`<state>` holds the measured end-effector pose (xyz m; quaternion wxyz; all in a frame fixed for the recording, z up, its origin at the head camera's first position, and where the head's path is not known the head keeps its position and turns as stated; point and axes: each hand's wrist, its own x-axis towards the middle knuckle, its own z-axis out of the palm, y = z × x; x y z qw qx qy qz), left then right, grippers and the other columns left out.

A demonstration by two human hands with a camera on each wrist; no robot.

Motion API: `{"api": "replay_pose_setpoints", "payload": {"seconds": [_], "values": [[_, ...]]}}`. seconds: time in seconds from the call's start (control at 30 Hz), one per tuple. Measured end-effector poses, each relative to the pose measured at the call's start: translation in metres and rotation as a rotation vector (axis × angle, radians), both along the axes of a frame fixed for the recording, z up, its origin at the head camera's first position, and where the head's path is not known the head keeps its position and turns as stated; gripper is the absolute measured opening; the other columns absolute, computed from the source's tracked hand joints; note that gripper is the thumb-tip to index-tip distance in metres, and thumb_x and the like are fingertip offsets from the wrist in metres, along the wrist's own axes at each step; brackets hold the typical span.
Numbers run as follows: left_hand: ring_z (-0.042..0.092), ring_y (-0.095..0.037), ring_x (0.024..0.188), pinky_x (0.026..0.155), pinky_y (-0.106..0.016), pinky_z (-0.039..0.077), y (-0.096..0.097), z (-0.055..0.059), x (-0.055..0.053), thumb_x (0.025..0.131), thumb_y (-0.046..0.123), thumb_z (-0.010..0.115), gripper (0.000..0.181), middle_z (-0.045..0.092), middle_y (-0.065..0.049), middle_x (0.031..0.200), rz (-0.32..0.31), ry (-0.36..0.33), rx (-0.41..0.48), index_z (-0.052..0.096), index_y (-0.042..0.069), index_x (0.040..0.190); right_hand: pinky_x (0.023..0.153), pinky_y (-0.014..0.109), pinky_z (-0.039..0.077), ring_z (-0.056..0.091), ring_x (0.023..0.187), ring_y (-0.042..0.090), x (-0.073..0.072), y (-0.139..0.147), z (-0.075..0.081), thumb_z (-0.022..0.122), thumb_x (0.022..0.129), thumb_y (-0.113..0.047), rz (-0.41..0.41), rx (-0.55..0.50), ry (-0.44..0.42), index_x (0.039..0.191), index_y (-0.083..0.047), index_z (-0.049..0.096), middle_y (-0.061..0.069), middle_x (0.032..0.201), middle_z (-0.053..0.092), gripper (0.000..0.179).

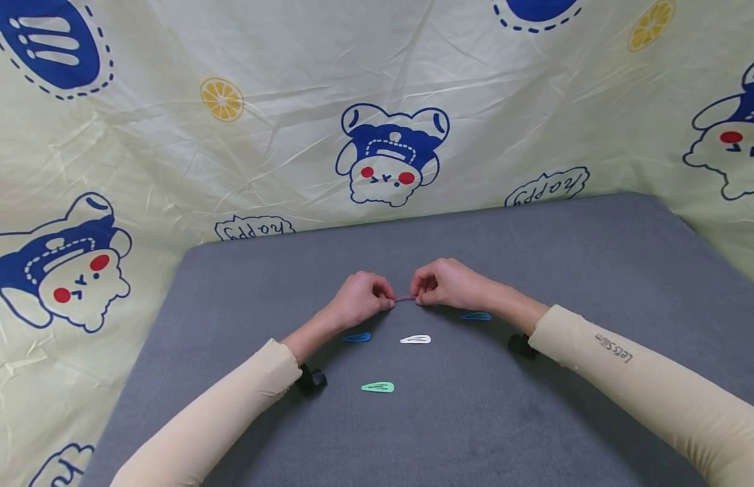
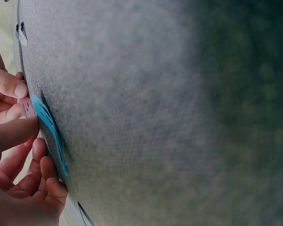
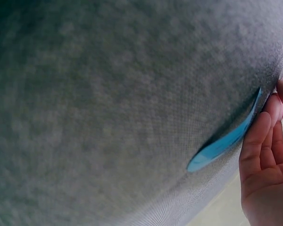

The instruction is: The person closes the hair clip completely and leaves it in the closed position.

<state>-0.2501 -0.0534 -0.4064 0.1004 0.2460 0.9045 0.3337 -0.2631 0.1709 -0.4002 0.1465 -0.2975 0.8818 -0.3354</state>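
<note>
A pink snap hair clip (image 1: pixel 404 298) spans the gap between both hands over the far middle of the grey table. My left hand (image 1: pixel 360 299) pinches one end of it with thumb and fingertips, and my right hand (image 1: pixel 450 283) pinches the other. The left wrist view shows the slotted pink clip (image 2: pixel 26 108) between the fingertips, partly covered by them. A blue hair clip (image 1: pixel 357 337) lies just nearer than the left hand. Another blue hair clip (image 1: pixel 476 316) rests below the right wrist, also beside the right hand (image 3: pixel 269 165) in the right wrist view.
On the grey table (image 1: pixel 462 419) a white hair clip (image 1: pixel 416 339) lies in the middle, with a green hair clip (image 1: pixel 378 387) nearer the front. Black wrist devices (image 1: pixel 311 381) sit under both sleeves. A printed cream cloth (image 1: pixel 291 162) hangs behind the table.
</note>
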Motion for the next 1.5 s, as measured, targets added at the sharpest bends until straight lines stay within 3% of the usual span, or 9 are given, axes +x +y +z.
{"api": "replay_pose_setpoints", "payload": {"seconds": [1.13, 1.5], "values": [[0.053, -0.009, 0.064, 0.06, -0.024, 0.04, -0.001, -0.0002, 0.0023, 0.084, 0.008, 0.074, 0.003, 0.062, 0.005, 0.07, -0.011, 0.014, 0.018, 0.075, 0.008, 0.087, 0.065, 0.03, 0.047, 0.055, 0.07, 0.013, 0.0059, -0.0014, -0.0007, 0.073, 0.087, -0.008, 0.01, 0.025, 0.003, 0.091, -0.015, 0.071, -0.005, 0.075, 0.062, 0.008], [0.055, -0.012, 0.069, 0.063, -0.024, 0.042, -0.0058, -0.001, 0.0049, 0.087, 0.009, 0.072, 0.004, 0.064, 0.003, 0.074, 0.011, -0.032, 0.081, 0.074, 0.008, 0.09, 0.065, 0.031, 0.049, 0.058, 0.071, 0.015, 0.0092, 0.0012, 0.0021, 0.073, 0.088, -0.01, 0.008, -0.016, -0.036, 0.094, -0.014, 0.072, -0.004, 0.079, 0.064, 0.007]]}}
